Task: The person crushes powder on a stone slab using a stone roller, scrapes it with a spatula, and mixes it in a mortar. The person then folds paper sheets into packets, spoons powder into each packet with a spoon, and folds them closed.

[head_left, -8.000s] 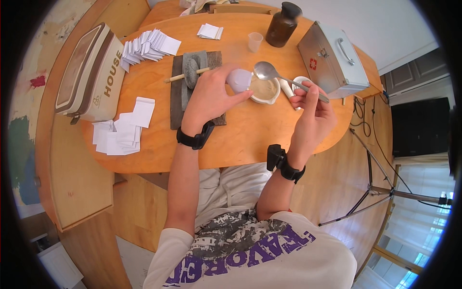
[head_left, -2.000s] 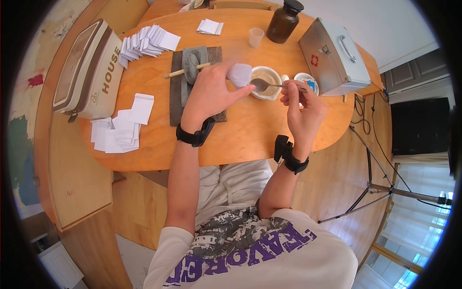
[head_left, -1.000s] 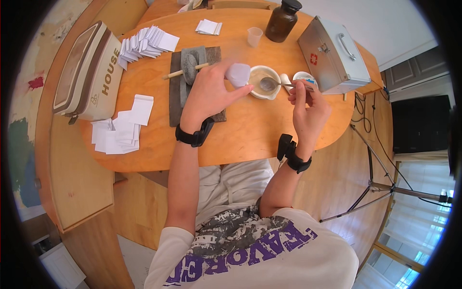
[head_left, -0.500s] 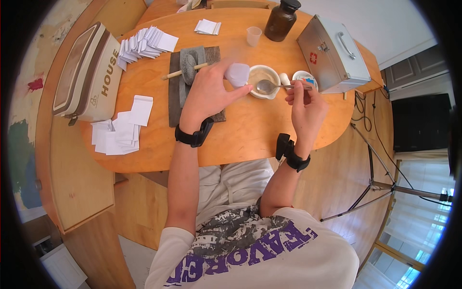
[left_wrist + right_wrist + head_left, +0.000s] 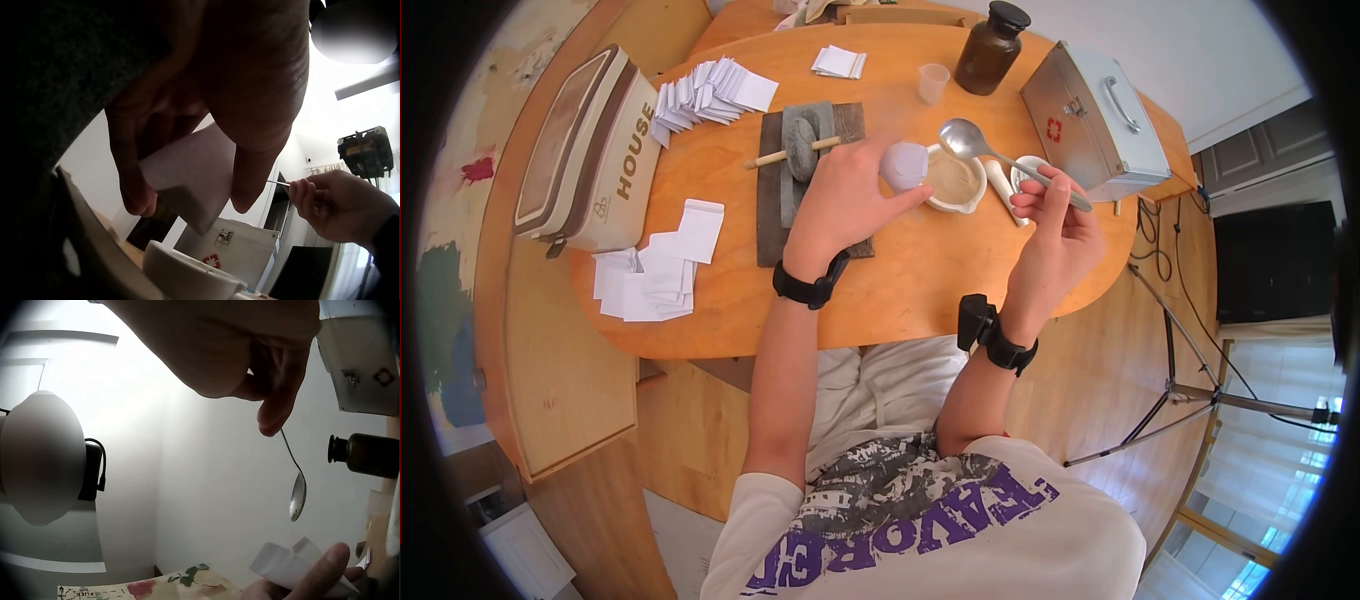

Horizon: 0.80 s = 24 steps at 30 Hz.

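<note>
My left hand (image 5: pixel 832 215) holds a small white paper envelope (image 5: pixel 904 166) between thumb and fingers, beside the mortar's left rim. In the left wrist view the envelope (image 5: pixel 194 178) hangs tilted above the white mortar (image 5: pixel 181 270). Pinched by its handle in my right hand (image 5: pixel 1055 245), a metal spoon (image 5: pixel 962 139) is raised over the far side of the mortar (image 5: pixel 971 208). Beige powder (image 5: pixel 952 180) lies inside the mortar. The right wrist view shows the spoon's bowl (image 5: pixel 298 499) above the envelope (image 5: pixel 275 562), with small specks on the metal.
A white pestle (image 5: pixel 1005 192) and a small white dish (image 5: pixel 1028 168) lie right of the mortar. Behind stand a plastic cup (image 5: pixel 932 84), a brown bottle (image 5: pixel 994 50) and a metal case (image 5: pixel 1090 120). A stone grinder (image 5: pixel 802 150), envelope piles (image 5: pixel 662 275) and a HOUSE box (image 5: pixel 615 160) are left.
The spoon was down in the powder and is now lifted over the mortar's far side. My right hand has shifted slightly right and nearer me. My left hand keeps hold of the envelope.
</note>
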Available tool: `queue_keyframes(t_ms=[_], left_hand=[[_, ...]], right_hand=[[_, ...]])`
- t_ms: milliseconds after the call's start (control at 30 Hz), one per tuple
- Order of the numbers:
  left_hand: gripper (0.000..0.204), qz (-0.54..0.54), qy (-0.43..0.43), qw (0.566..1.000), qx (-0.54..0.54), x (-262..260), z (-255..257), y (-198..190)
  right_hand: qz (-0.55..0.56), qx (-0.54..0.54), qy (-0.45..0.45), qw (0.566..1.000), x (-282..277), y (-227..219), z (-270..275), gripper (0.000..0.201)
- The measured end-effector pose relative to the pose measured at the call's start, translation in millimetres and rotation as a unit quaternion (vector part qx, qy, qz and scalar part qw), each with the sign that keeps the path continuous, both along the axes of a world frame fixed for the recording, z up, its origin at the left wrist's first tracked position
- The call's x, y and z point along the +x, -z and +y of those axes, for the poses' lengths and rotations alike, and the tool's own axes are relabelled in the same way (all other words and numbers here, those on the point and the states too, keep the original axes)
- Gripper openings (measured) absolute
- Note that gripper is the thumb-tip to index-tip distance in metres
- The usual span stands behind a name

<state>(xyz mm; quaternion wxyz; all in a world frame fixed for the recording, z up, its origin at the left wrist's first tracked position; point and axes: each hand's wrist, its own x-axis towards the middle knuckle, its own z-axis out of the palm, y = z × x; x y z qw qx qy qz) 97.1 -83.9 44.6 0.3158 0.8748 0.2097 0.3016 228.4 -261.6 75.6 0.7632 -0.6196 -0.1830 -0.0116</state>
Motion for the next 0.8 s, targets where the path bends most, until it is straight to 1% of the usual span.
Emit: queue_keyframes(t_ms=[67, 200, 267, 300, 367, 500, 567, 700, 767, 800], left_hand=[[0.061, 0.003, -0.002, 1.000, 0.000, 1, 0, 1], [0.058, -0.011, -0.006, 1.000, -0.003, 1, 0, 1], [0.056, -0.010, -0.007, 1.000, -0.008, 1, -1, -3], [0.054, -0.018, -0.002, 1.000, -0.018, 1, -1, -4], [0.053, -0.025, 0.002, 0.999, -0.028, 0, -2, -6], [0.052, -0.019, -0.002, 0.999, -0.033, 1, -1, -4], [0.052, -0.022, -0.004, 0.999, -0.032, 0, -1, -5], [0.054, -0.025, -0.008, 0.999, -0.038, 0, -1, -6], [0.056, -0.027, -0.006, 0.999, -0.039, 0, -1, -5], [0.058, -0.033, -0.010, 0.999, -0.029, 0, -2, -5]], right_hand=[[-0.014, 0.010, -0.018, 1.000, -9, -4, 3, 0.025], [-0.040, 0.001, -0.019, 0.999, -27, -11, 10, 0.023], [-0.117, -0.029, -0.033, 0.992, -32, -11, 12, 0.018], [-0.118, -0.029, -0.033, 0.992, -33, -9, 13, 0.018], [-0.197, -0.038, -0.033, 0.979, -33, -4, 14, 0.012], [-0.239, -0.053, -0.035, 0.969, -31, -3, 13, 0.009], [-0.283, -0.068, -0.031, 0.956, -30, 0, 12, 0.009], [-0.296, -0.071, -0.031, 0.952, -28, 0, 11, 0.012], [-0.408, -0.107, -0.040, 0.906, -23, -1, 8, 0.010], [-0.407, -0.108, -0.039, 0.906, -22, -2, 8, 0.010]])
